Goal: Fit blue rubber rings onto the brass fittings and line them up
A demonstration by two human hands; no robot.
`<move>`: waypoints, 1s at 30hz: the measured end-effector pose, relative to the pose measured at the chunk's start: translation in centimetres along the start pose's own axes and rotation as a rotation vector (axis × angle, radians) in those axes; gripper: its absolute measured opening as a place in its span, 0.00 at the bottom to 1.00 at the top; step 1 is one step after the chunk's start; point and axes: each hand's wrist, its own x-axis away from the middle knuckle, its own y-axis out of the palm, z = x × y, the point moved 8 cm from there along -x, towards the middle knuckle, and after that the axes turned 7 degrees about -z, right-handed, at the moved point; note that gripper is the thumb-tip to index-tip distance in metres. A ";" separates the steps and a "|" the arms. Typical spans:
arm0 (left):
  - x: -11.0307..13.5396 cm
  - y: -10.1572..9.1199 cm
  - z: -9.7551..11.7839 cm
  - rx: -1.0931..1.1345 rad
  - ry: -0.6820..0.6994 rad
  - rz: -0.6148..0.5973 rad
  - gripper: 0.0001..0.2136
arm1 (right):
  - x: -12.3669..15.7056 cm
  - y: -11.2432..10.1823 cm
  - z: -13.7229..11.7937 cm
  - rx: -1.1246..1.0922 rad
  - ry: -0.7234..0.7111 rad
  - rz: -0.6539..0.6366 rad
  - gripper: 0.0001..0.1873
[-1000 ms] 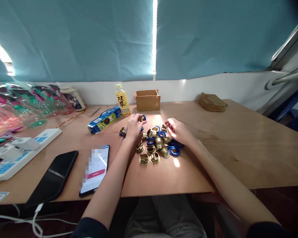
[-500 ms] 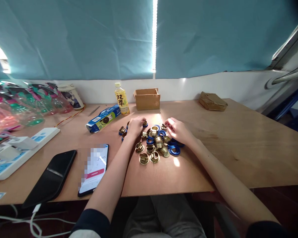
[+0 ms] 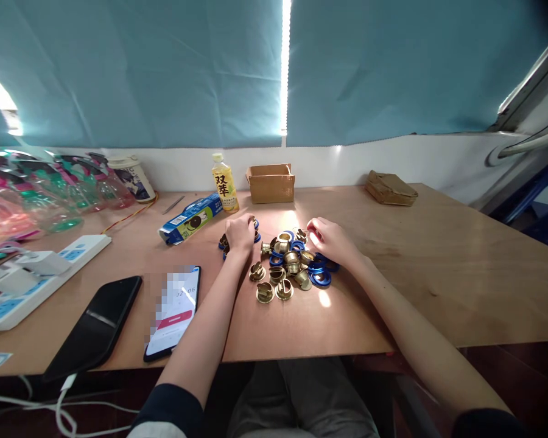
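Note:
In the head view, several brass fittings [image 3: 291, 267] with split tabs and several loose blue rings [image 3: 320, 278] lie heaped on the table. My left hand [image 3: 240, 233] is just left of the heap, fingers closed on a brass fitting [image 3: 254, 222] with a blue ring. More brass fittings with blue rings [image 3: 223, 241] stand beneath and left of that hand, partly covered by it. My right hand [image 3: 331, 238] rests at the heap's right edge, fingers curled together beside a brass piece [image 3: 301, 235]. What those fingers hold, if anything, is hidden.
Behind are a blue carton [image 3: 190, 219], a yellow drink bottle [image 3: 225, 185], an open cardboard box [image 3: 271, 184] and a brown paper package [image 3: 391, 187]. Two phones [image 3: 94, 325], a power strip [image 3: 45, 280] and spray bottles [image 3: 50, 201] occupy the left side.
My left hand has moved left, away from the heap, taking the blue-ringed brass fitting with it. My right hand has shifted very slightly right and stays at the heap.

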 end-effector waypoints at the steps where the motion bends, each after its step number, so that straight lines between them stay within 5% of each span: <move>1: 0.0 -0.1 0.0 -0.002 -0.010 0.007 0.15 | 0.0 0.1 0.0 0.000 0.003 -0.005 0.06; 8: 0.6 -1.1 2.1 0.033 0.047 0.052 0.16 | -0.2 0.0 1.4 -0.006 0.084 0.013 0.07; 17: 3.2 0.3 8.7 0.200 0.426 -0.291 0.09 | -0.8 2.4 1.1 -0.129 -0.060 -0.136 0.25; 23: 3.7 1.4 8.5 0.222 0.415 -0.371 0.08 | -0.8 3.3 0.6 -0.171 -0.069 -0.172 0.19; 30: 3.3 0.2 8.6 0.366 0.364 -0.277 0.12 | -0.8 1.2 0.9 -0.373 0.017 -0.058 0.20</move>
